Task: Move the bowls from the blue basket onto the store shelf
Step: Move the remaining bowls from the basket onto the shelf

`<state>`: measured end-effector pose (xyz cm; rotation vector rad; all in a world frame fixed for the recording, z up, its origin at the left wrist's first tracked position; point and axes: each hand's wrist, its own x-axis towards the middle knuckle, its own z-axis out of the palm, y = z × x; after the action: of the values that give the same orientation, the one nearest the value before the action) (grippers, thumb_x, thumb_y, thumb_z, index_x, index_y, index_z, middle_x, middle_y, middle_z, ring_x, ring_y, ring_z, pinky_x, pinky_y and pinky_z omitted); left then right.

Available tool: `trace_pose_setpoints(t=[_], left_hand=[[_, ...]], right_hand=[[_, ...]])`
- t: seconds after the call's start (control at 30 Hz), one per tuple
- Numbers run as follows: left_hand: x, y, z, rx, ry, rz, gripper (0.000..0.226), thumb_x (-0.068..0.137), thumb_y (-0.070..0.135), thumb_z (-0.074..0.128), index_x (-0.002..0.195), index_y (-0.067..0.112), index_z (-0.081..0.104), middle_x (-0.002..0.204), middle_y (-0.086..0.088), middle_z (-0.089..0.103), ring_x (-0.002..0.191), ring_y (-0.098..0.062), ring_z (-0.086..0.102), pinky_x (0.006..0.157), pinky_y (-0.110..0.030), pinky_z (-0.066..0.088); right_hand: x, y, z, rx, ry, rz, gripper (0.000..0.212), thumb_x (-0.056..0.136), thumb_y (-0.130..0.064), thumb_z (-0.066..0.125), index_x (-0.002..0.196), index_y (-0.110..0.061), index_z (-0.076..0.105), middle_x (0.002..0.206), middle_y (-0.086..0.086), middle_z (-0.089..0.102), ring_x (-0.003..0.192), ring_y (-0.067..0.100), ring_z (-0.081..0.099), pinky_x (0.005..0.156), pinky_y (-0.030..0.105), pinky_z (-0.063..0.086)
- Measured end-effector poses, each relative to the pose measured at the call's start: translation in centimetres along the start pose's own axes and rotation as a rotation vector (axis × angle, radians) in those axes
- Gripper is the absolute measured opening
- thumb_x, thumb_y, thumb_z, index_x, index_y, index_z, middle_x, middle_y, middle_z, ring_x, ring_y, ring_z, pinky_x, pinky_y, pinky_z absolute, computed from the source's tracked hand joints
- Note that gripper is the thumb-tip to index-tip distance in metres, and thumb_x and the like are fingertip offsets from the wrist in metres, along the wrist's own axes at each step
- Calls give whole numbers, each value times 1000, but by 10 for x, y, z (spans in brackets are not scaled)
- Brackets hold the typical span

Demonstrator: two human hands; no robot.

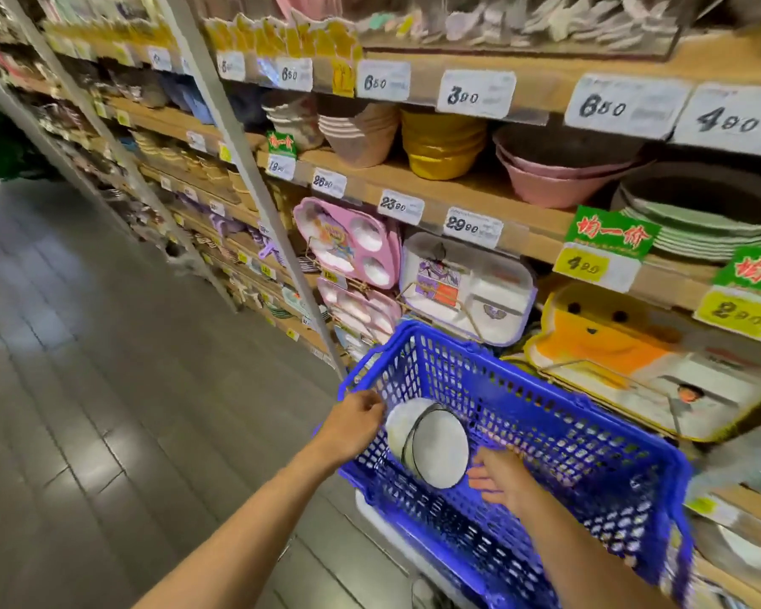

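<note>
A blue plastic basket [563,437] stands tilted in front of the store shelf [466,193]. Inside it, against the left wall, lies a stack of white bowls with dark rims [431,446], tipped on its side. My left hand [357,421] grips the basket's left rim. My right hand [499,474] is inside the basket with its fingers spread, touching the right edge of the bowl stack. The basket's floor to the right of the bowls holds nothing I can see.
The shelf holds stacks of pink bowls [559,178], yellow bowls [440,145] and green plates [704,232]. Children's divided trays [466,287] hang below, just behind the basket. Grey plank floor [106,345] stretches down the aisle on the left.
</note>
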<state>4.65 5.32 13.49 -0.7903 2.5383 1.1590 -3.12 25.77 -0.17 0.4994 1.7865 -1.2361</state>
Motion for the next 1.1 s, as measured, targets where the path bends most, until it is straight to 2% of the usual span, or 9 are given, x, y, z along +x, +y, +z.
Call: trace_pose_setpoints(t=[0.17, 0.47, 0.57, 0.73, 0.83, 0.9, 0.97, 1.03, 1.1], left_hand=[[64, 2, 20, 186, -159, 14, 24, 95, 13, 44, 75, 8, 56, 83, -16, 60, 81, -27, 55, 71, -35, 41], [159, -28, 111, 528, -388, 240, 35, 94, 20, 49, 125, 7, 60, 124, -16, 64, 117, -30, 57, 96, -35, 43], [175, -45, 133, 830, -377, 467, 37, 76, 24, 69, 108, 5, 67, 103, -13, 70, 104, -31, 63, 79, -33, 50], [198, -71, 147, 1079, -399, 644, 51, 84, 23, 59, 132, 7, 50, 148, -15, 40, 132, -34, 40, 100, -42, 38], [199, -75, 131, 1049, -407, 764, 56, 28, 25, 88, 81, 12, 76, 109, -4, 73, 96, -26, 70, 68, -30, 57], [205, -88, 131, 1027, -343, 817, 58, 21, 22, 88, 77, 12, 78, 106, -2, 74, 92, -25, 73, 64, -32, 59], [210, -92, 132, 1033, -414, 773, 68, 47, 25, 86, 111, 8, 71, 136, -9, 59, 121, -33, 59, 87, -42, 55], [215, -104, 141, 1081, -476, 742, 69, 83, 20, 57, 146, 7, 33, 162, -8, 14, 148, -34, 14, 115, -48, 27], [216, -104, 142, 1103, -531, 683, 70, 90, 18, 45, 152, 11, 14, 163, -2, -5, 150, -30, -5, 119, -47, 13]], right_hand=[[31, 11, 7, 67, 34, 135, 34, 98, -19, 47, 120, 6, 56, 108, 31, 65, 70, 29, 60, 64, 28, 43], [110, 39, 41, 82, 146, 267, 16, 97, -14, 55, 82, -16, 51, 76, 1, 45, 62, 10, 40, 49, 19, 37], [138, 50, 57, 134, 154, 319, 20, 94, -6, 54, 112, 3, 54, 96, 15, 58, 74, 25, 53, 65, 31, 44], [170, 67, 85, 390, 238, 397, 21, 88, 12, 48, 104, 16, 59, 112, 36, 60, 103, 45, 60, 84, 46, 46], [178, 75, 97, 391, 292, 365, 40, 86, 10, 49, 126, 10, 55, 123, 34, 58, 114, 47, 56, 95, 57, 48], [180, 76, 101, 403, 306, 331, 48, 84, 12, 46, 132, 6, 52, 127, 32, 57, 117, 45, 54, 98, 58, 46], [178, 73, 102, 392, 316, 306, 53, 84, 11, 46, 136, 4, 45, 132, 30, 53, 121, 43, 52, 100, 54, 45], [172, 69, 99, 413, 325, 270, 61, 77, 9, 48, 138, 4, 41, 133, 31, 50, 123, 45, 49, 101, 53, 44], [165, 64, 92, 385, 336, 241, 58, 78, 8, 46, 136, 4, 42, 132, 31, 52, 121, 44, 50, 101, 54, 43]])
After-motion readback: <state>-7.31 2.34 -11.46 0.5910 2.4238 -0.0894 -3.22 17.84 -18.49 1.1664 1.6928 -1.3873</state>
